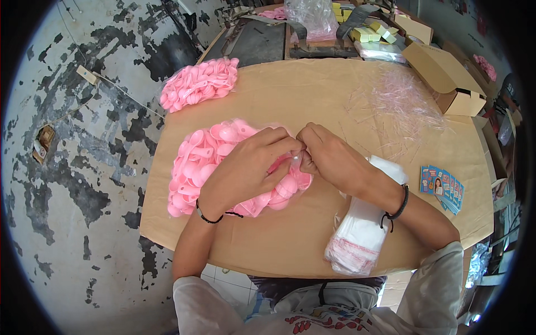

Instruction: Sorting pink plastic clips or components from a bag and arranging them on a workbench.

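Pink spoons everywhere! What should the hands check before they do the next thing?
1. Both hands on the work: left hand and right hand meet over the near pile of pink spoons. Ok.
2. What the fingertips pinch: too small to see. Cannot tell.
3. Stack of clear bags beside the right wrist: within reach. Ok.
4. Bag stack fully on the table: its end lies at the near edge. Cannot tell.
5. Second spoon pile: apart, at the far left corner. Ok.
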Demonstrator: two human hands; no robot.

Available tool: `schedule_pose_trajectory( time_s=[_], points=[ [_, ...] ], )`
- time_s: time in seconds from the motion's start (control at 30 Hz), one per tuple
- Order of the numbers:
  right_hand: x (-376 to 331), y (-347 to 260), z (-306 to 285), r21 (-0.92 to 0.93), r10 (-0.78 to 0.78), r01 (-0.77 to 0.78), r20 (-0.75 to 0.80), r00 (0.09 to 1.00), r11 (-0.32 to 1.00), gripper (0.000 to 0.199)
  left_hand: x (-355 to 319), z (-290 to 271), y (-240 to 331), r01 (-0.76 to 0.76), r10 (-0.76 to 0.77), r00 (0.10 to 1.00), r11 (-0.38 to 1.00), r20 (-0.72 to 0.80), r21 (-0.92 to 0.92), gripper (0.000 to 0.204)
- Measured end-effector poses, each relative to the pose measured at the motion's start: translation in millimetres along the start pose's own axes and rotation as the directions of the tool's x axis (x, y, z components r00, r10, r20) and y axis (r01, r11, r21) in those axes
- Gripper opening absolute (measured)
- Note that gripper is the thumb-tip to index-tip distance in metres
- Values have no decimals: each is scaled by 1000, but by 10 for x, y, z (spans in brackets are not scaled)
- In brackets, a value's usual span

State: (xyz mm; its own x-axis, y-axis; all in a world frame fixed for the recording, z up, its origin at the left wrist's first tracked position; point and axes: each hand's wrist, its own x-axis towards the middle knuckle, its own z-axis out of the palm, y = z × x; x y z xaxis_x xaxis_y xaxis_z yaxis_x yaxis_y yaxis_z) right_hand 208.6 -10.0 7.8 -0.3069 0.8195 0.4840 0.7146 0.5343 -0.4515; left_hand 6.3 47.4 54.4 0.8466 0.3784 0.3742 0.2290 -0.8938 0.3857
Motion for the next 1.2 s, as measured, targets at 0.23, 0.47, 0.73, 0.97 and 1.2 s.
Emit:
schedule_pose_trajectory(
  time_s=[0.23, 0.47, 0.73, 0.97, 1.2],
  points=[
    [94, 112, -316, 184, -110, 111, -17, 994, 977, 20, -23, -41, -2, 41, -41, 998, 999, -41, -3, 25],
    [69, 37, -262, 285, 2, -28, 90, 996, 958, 28, -3, -70, -26, 186, -190, 982, 964, -6, -190, 23],
    [3, 32, -54, 186, -10, 18, -45, 999, 982, 28, -30, -80, 49, 121, -124, 992, 989, -21, -85, 27],
    [-23, -62, 6, 207, 56, -59, 18, 998, 976, 30, -26, 21, 12, -130, 150, 985, 972, -89, 193, 36],
    [-6, -61, 8, 255, 133, -147, 71, 989, 956, 28, -26, 17, -40, 21, -21, 1000, 997, 8, -75, 34]
  ],
)
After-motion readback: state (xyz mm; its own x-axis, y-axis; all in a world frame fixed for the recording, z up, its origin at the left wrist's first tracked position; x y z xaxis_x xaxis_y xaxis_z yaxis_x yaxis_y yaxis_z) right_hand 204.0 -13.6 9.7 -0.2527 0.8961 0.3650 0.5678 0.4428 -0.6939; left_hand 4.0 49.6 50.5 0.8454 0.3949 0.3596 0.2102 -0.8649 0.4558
